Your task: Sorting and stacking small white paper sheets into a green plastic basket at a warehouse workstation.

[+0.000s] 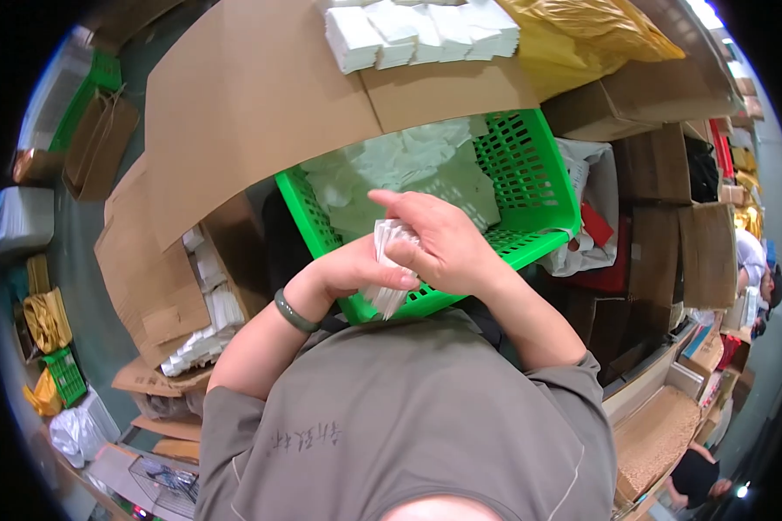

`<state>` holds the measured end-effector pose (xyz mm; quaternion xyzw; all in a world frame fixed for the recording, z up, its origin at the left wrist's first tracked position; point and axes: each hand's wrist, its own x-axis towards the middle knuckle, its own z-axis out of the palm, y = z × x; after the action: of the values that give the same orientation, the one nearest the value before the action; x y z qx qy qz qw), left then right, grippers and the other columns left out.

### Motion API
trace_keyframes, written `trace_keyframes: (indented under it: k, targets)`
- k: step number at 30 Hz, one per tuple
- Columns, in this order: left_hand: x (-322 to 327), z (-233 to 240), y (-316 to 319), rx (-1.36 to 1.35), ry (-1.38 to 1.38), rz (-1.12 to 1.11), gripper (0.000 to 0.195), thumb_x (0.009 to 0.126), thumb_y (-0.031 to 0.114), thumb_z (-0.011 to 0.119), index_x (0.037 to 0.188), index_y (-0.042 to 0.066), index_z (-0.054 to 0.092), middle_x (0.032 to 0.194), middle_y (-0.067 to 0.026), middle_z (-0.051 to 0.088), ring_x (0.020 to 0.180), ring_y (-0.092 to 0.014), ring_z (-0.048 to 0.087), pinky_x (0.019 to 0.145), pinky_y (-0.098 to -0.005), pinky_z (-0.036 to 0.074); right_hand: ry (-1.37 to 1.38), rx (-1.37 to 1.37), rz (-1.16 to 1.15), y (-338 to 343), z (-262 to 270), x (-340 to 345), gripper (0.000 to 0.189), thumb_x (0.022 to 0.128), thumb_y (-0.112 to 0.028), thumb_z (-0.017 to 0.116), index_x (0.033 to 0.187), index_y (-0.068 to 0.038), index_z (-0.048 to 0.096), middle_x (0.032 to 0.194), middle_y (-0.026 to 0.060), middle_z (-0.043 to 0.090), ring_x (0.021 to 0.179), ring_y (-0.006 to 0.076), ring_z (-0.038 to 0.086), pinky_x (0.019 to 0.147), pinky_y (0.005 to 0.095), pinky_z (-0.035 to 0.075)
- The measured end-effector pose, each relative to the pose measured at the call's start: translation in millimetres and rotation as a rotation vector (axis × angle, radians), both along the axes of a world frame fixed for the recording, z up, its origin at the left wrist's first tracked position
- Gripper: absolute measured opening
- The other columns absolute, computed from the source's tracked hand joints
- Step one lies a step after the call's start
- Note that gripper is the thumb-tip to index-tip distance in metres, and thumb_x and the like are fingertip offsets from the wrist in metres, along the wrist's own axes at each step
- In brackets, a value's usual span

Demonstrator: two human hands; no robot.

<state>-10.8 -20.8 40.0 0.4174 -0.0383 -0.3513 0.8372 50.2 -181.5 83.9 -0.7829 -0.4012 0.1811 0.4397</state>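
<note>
A stack of thin white paper pieces (388, 301) is held between both hands, over the near rim of a green plastic basket (531, 251). My left hand (358, 267), below a dark green bangle, grips the stack with the thumb across it. My right hand (440, 244) is closed around the stack's other side, its index finger pointing out to the left. Loose white sheets (404, 163) lie inside the basket. Beyond it, several bundles of folded white paper (423, 36) stand in a row on a cardboard sheet (254, 104).
A yellow plastic bag (573, 39) lies at the far right of the cardboard. An open carton holds white bundles (215, 312) at the left. A white plastic bag (593, 228) and cardboard boxes (658, 163) stand at the right. Other people are at the right edge.
</note>
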Motion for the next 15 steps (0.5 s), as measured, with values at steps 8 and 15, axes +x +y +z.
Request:
trace_keyframes:
  k: [8, 15]
  targets:
    - [-5.9, -7.4, -13.4, 0.055, 0.135, 0.093, 0.052, 0.076, 0.019, 0.07, 0.121, 0.004, 0.049, 0.113, -0.0076, 0.055, 0.109, -0.014, 0.051, 0.093, -0.0307, 0.041, -0.145, 0.009, -0.329, 1.4, -22.4, -0.9, 0.039, 0.086, -0.037, 0.06, 0.068, -0.003, 0.059, 0.063, 0.0106, 0.055, 0.061, 0.0299, 0.054, 0.055, 0.0381, 0.043]
    - [0.9, 20.4, -26.1, 0.935, -0.634, 0.273, 0.058, 0.075, 0.023, 0.072, 0.12, -0.001, 0.043, 0.112, -0.0146, 0.055, 0.108, -0.024, 0.054, 0.093, -0.0349, 0.042, -0.414, 0.084, -0.618, -5.5, -27.9, 7.1, 0.035, 0.078, -0.026, 0.07, 0.057, -0.005, 0.051, 0.055, 0.0088, 0.049, 0.053, 0.0282, 0.049, 0.048, 0.0379, 0.039]
